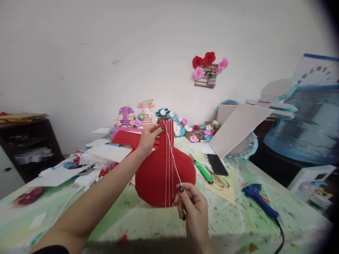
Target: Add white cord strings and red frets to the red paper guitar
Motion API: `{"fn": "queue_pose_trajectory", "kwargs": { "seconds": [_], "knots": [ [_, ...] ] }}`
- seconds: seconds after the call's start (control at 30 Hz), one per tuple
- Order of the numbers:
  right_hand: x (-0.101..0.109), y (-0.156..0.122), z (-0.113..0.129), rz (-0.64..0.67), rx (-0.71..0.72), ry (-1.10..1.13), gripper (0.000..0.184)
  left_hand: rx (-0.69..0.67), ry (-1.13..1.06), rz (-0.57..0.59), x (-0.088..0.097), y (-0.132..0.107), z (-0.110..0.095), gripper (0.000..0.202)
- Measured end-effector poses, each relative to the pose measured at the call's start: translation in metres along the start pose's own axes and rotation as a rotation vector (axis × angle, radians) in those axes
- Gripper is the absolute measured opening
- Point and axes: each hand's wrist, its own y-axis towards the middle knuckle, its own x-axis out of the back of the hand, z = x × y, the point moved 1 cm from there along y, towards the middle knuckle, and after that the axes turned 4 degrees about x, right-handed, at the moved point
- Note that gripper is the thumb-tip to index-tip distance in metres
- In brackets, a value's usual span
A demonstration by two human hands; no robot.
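Note:
A red cardboard cutout shaped like a lute, with a round body and narrow neck, is held upright over the table. Several white strings run down its front from the neck's top to the body's lower edge. My left hand grips the neck near the top, thumb on the front; its other fingers are partly hidden behind the card. Between the closed thumb and fingers of my right hand is a loose white string, stretched slantwise from the neck's top to the body's lower right.
A blue glue gun, gold-handled scissors, a green utility knife and a black phone lie at right. Tangled white string and paper sheets cover the left. Flower-decorated crafts stand along the wall; a large water bottle is far right.

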Motion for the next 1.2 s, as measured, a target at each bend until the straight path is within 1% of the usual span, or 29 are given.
{"fn": "queue_pose_trajectory", "kwargs": {
  "seconds": [0.17, 0.3, 0.43, 0.57, 0.73, 0.83, 0.93, 1.0, 1.1, 1.17, 1.2],
  "knots": [
    [0.006, -0.01, 0.028, -0.055, 0.152, 0.032, 0.023, -0.009, 0.014, -0.008, -0.001, 0.001, 0.0, 0.032],
    [0.01, -0.02, 0.042, -0.06, 0.258, 0.013, 0.017, -0.008, 0.003, -0.012, 0.0, 0.003, 0.001, 0.031],
    [0.009, -0.022, 0.053, -0.075, 0.271, 0.016, 0.015, -0.025, 0.0, 0.014, 0.001, 0.004, 0.003, 0.029],
    [0.008, -0.012, 0.073, -0.077, 0.332, 0.084, 0.009, -0.022, -0.008, 0.027, 0.0, 0.004, 0.002, 0.027],
    [0.012, -0.002, 0.097, -0.117, 0.376, 0.096, 0.012, -0.023, -0.002, 0.038, 0.001, 0.002, 0.002, 0.029],
    [0.015, -0.003, 0.102, -0.116, 0.396, 0.078, 0.012, -0.028, 0.015, 0.041, 0.0, 0.001, 0.001, 0.031],
    [0.018, -0.009, 0.095, -0.105, 0.374, 0.053, 0.011, -0.03, 0.017, 0.042, 0.0, 0.002, 0.001, 0.032],
    [0.021, -0.015, 0.08, -0.083, 0.302, 0.008, 0.011, -0.031, 0.015, 0.045, 0.0, 0.003, 0.002, 0.031],
    [0.022, -0.024, 0.047, -0.044, 0.182, -0.146, 0.017, -0.013, 0.026, 0.052, 0.002, 0.004, 0.002, 0.031],
    [0.02, -0.028, 0.021, -0.027, 0.151, -0.292, 0.02, 0.02, 0.032, 0.054, 0.005, 0.006, 0.004, 0.03],
    [0.018, -0.03, 0.008, 0.006, 0.153, -0.364, 0.021, 0.038, 0.032, 0.05, 0.006, 0.007, 0.005, 0.03]
  ]
}}
